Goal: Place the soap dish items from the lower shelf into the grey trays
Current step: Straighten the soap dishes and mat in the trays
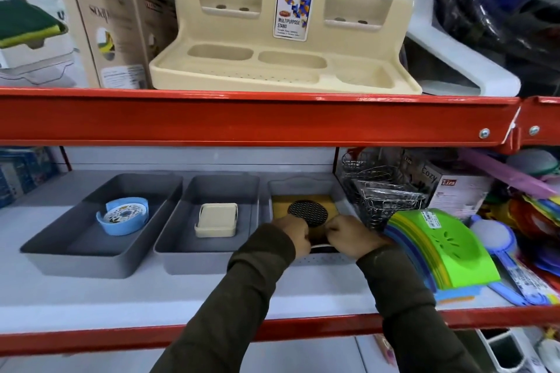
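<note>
Fingers curling closed: left hand point(293, 235), right hand point(348, 236) gripping yellow soap dish point(298, 206) in third grey tray point(321, 260) | wire baskets point(381, 191), green dish stack point(448, 245) crowding right | two trays point(75, 254) sitting left.

This is a shop selling household goods. Red metal shelving point(242, 118) carries stock: a beige stand point(281, 39) with a "Multipurpose Stand" label, boxed soap dispensers point(106, 30) at far left, and barcoded stacks of coloured plastic dishes point(439, 245) at right.

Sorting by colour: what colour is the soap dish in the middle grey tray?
Cream, seen in the head view: the soap dish sits inside the middle grey tray.
</note>
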Motion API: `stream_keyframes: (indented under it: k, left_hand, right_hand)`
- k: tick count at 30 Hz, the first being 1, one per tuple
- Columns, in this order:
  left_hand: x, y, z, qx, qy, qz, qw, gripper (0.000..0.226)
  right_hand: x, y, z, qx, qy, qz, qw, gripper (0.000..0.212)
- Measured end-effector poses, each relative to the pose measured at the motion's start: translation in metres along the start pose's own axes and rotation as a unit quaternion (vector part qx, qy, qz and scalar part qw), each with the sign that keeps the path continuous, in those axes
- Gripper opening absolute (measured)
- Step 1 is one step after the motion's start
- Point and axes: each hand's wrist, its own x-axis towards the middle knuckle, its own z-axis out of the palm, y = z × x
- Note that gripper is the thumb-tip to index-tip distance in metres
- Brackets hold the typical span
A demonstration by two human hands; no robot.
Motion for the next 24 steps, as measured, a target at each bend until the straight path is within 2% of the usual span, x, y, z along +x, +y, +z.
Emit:
stream_keyframes:
  k: [2,4,7,8,10,13,17,21,24]
  left_hand:
    - [-0.003,0.000,-0.001,-0.006,-0.001,0.007,1.000,0.013]
    - [-0.007,-0.003,-0.002,-0.020,0.026,0.026,0.999,0.022]
    - [-0.024,-0.015,-0.004,-0.041,0.150,0.025,0.988,0.029]
    - [-0.031,-0.023,-0.003,-0.032,0.199,0.006,0.979,0.028]
    - [-0.044,-0.040,-0.001,0.012,0.261,-0.058,0.963,0.045]
    - [-0.070,-0.059,0.003,0.047,0.236,-0.142,0.960,0.060]
    - [-0.097,-0.058,0.010,0.044,0.253,-0.091,0.962,0.064]
    - [-0.122,-0.050,0.015,0.036,0.262,-0.059,0.962,0.065]
    - [-0.139,-0.044,0.022,0.011,0.252,-0.039,0.967,0.064]
  right_hand:
    - [0.000,0.001,0.000,-0.002,0.002,-0.005,1.000,0.028]
    - [-0.003,0.002,-0.001,-0.005,0.016,-0.024,1.000,0.029]
    - [-0.012,-0.001,-0.002,0.013,0.036,-0.062,0.997,0.031]
    - [-0.017,-0.004,-0.001,0.023,0.036,-0.067,0.997,0.031]
    - [-0.025,-0.012,0.000,0.026,0.041,-0.074,0.996,0.030]
    - [-0.039,-0.025,0.009,-0.004,0.050,-0.079,0.996,0.036]
    - [-0.060,-0.033,0.020,-0.044,0.073,-0.065,0.994,0.042]
    - [-0.086,-0.032,0.030,-0.027,0.111,-0.092,0.989,0.038]
    - [-0.104,-0.027,0.037,-0.012,0.124,-0.097,0.987,0.045]
